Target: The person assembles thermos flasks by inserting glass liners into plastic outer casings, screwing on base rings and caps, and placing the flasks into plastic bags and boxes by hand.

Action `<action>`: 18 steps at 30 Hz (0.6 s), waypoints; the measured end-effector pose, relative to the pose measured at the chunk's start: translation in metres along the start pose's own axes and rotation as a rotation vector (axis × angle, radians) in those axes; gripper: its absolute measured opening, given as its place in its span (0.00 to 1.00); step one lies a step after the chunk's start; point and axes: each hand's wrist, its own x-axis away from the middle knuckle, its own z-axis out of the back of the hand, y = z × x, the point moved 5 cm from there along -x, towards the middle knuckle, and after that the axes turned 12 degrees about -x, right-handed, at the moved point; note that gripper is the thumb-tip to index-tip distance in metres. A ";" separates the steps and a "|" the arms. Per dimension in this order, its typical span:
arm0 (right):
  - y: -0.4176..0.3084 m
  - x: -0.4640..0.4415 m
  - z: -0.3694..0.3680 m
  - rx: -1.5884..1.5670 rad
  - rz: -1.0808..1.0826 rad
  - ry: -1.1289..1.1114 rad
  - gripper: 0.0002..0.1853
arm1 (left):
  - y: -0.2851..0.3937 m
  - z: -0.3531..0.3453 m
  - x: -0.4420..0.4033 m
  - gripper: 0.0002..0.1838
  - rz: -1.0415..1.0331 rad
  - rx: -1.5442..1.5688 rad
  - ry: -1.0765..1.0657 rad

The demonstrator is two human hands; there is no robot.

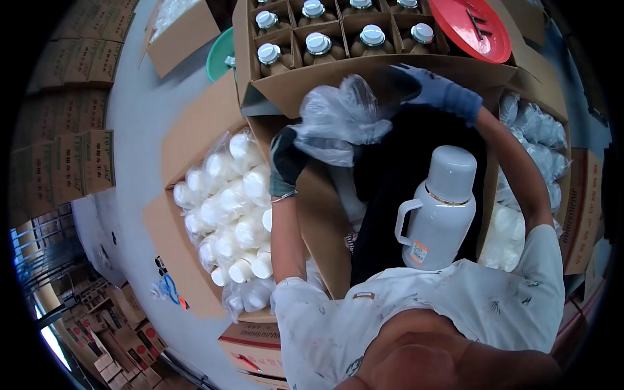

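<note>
My left hand point(286, 159), in a dark-palmed work glove, is closed on a crumpled clear plastic bag point(341, 117). The bag hangs in front of the carton with the bottles. My right hand point(419, 91), in a blue-grey glove with dark coating, is beside that carton's near wall. Its fingers reach left, apart from one another, and no object shows in them; the dark fingertips are partly lost against the shadow. A white vacuum flask point(442, 211) with a side handle and an orange label rests tilted on my dark-clothed lap.
Ahead, a divided carton point(383, 75) holds several white-capped flasks point(372, 38); a red plate point(471, 29) with small dark pieces lies on its corner. An open box of white cups in plastic point(234, 208) stands left, a box of bagged parts point(533, 143) right. Stacked cartons point(65, 130) line the far left.
</note>
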 end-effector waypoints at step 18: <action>-0.013 -0.011 0.022 -1.415 -0.217 -0.058 0.18 | 0.061 -0.064 -0.022 0.15 -0.502 -0.685 0.056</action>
